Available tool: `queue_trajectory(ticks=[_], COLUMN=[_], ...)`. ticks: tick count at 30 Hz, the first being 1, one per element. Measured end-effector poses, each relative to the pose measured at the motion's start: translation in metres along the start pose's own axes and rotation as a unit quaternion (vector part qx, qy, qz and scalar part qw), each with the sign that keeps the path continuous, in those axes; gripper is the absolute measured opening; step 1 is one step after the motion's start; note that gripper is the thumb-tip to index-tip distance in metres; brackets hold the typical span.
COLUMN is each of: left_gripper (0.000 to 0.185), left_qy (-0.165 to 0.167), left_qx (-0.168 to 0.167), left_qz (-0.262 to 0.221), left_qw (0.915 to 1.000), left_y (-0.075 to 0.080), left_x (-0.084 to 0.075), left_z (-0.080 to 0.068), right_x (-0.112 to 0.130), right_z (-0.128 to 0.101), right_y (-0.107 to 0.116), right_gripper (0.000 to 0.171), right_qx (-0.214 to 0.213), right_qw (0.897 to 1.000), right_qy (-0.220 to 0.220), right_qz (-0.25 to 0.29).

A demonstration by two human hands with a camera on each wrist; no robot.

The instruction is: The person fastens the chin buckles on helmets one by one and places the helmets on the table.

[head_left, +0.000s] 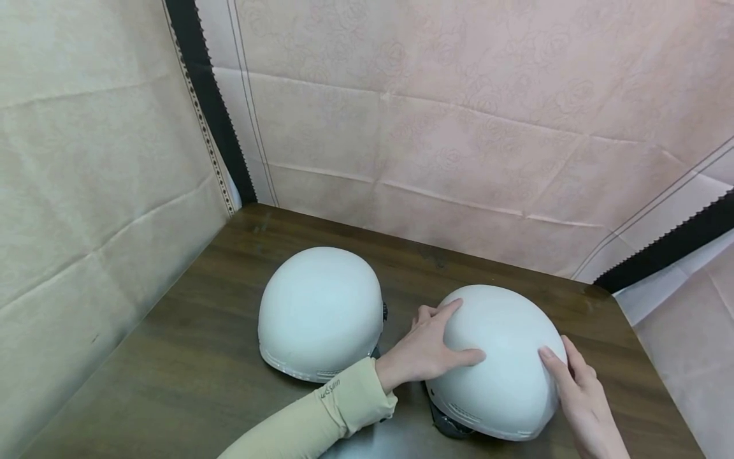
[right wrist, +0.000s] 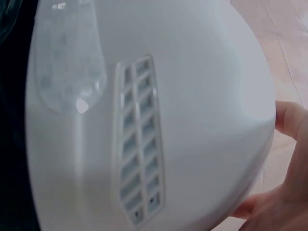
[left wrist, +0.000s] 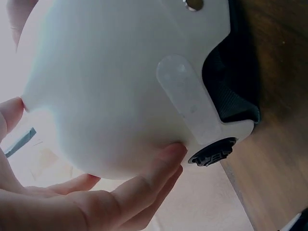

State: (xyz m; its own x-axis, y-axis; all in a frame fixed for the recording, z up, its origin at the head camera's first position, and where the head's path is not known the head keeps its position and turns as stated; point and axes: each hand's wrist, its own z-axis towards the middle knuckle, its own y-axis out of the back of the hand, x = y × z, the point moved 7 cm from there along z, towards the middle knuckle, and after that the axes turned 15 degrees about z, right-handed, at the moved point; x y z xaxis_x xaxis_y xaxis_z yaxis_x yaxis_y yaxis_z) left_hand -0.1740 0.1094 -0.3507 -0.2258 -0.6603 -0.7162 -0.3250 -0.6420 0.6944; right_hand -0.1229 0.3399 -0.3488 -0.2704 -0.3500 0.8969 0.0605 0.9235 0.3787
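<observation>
From the head view, you have two white helmets on the dark wooden table (head_left: pixel 189 357); take the right-hand helmet (head_left: pixel 504 357) as your landmark, sitting dome-up towards the table's right edge. Your left hand (head_left: pixel 427 350) lies on the landmark's left flank with the fingers spread and nearly straight, flat against the shell, the beige sleeve (head_left: pixel 321 414) running back from it. Your right hand (head_left: pixel 579 395) rests on the landmark's opposite flank, fingers extended along the curve, so you bracket the shell between both palms. The second helmet (head_left: pixel 321 312) stands just beside the landmark on its left, close but apart. A pink patterned cloth backdrop (head_left: pixel 459 127) rises behind the landmark. In the left wrist view, the same helmet fills the frame, and your fingers (left wrist: pixel 159 168) press straight against its lower curve next to a black round fitting (left wrist: pixel 211 154) at the rim, with dark padding (left wrist: pixel 231 91) showing under the edge. In the right wrist view, the shell shows a slotted vent grille (right wrist: pixel 139 139) and a clear film patch (right wrist: pixel 72 72); only your fingertips (right wrist: pixel 288 120) appear at the landmark's right side, touching it lightly.
</observation>
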Motion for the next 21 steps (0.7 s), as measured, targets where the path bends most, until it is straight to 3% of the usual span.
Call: queue_trajectory(ticks=[9, 21], left_gripper=[0.088, 0.091], left_qy=[-0.016, -0.012], left_qx=[-0.003, -0.001], left_qz=[-0.006, -0.029], left_qw=[0.9998, 0.9995], left_y=[-0.001, 0.000], left_x=[-0.004, -0.006], left_z=[0.001, -0.001], right_x=[-0.002, 0.007], right_z=[-0.004, -0.011], right_y=[0.003, 0.005], right_gripper=[0.086, 0.083], right_qx=[-0.040, -0.096], right_qw=[0.998, 0.995], right_qy=[-0.030, 0.009], right_qz=[0.029, 0.024])
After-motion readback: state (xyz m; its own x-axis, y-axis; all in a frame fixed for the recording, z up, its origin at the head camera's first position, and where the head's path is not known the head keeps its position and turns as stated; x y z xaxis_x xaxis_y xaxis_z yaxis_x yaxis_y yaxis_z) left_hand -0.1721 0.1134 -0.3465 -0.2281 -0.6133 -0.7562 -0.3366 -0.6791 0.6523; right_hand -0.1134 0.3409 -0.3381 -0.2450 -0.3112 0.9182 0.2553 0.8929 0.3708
